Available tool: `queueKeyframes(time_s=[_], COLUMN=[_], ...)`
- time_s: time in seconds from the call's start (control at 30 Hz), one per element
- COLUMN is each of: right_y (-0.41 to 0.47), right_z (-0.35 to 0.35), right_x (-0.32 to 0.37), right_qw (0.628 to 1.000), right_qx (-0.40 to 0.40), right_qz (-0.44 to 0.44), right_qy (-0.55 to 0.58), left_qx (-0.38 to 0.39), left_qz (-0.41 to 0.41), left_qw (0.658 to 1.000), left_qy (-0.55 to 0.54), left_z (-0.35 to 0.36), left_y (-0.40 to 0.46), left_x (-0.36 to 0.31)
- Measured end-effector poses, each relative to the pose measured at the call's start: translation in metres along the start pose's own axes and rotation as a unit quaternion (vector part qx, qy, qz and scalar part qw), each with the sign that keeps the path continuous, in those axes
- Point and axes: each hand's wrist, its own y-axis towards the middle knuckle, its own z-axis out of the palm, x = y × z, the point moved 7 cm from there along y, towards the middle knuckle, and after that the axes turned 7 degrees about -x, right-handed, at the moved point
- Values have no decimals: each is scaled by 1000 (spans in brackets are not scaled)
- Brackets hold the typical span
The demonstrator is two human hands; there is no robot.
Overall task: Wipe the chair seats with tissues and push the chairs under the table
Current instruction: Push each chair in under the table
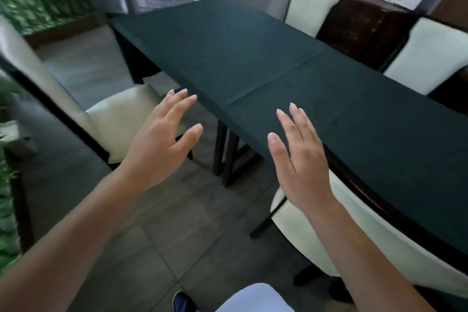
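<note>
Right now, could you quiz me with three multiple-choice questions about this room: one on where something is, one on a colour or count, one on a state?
1. Where is the pulled-out chair?
A. left of the table
B. on the table
C. behind the window

2. What colour is the tablecloth?
A. red
B. dark green
C. white

3. How are the two hands?
A. gripping tissues
B. clenched in fists
C. open, holding nothing

Answers:
1 A, its seat stands clear of the table's left edge.
2 B, the cloth is dark green all over.
3 C, the left hand and right hand both show spread fingers and no tissue.
</note>
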Motion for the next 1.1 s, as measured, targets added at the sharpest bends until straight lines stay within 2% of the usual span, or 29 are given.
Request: queueKeyframes(time_s=[0.13,0.37,0.63,0.8,0.97,1.1], right_y=[11,44,101,161,200,217], right_z=[41,115,220,273,326,364], right_x=[55,124,178,200,233,265], right_qw=[999,992,983,982,974,968], right_qx=[10,34,105,130,170,192], right_qz=[-43,-109,-136,-116,-124,-137], right_qy=[13,49,69,78,87,88], left_qx=[-54,-152,-172,-194,-220,-220], left_qz=[-16,-24,-86,-114,-148,-160], left_qw=[993,974,951,933,920,923], left_qy=[105,168,241,280,290,273], left_z=[-65,-145,-188,-219,-246,-263], left_y=[-10,-10,7,48,73,85], left_x=[58,132,217,258,305,340])
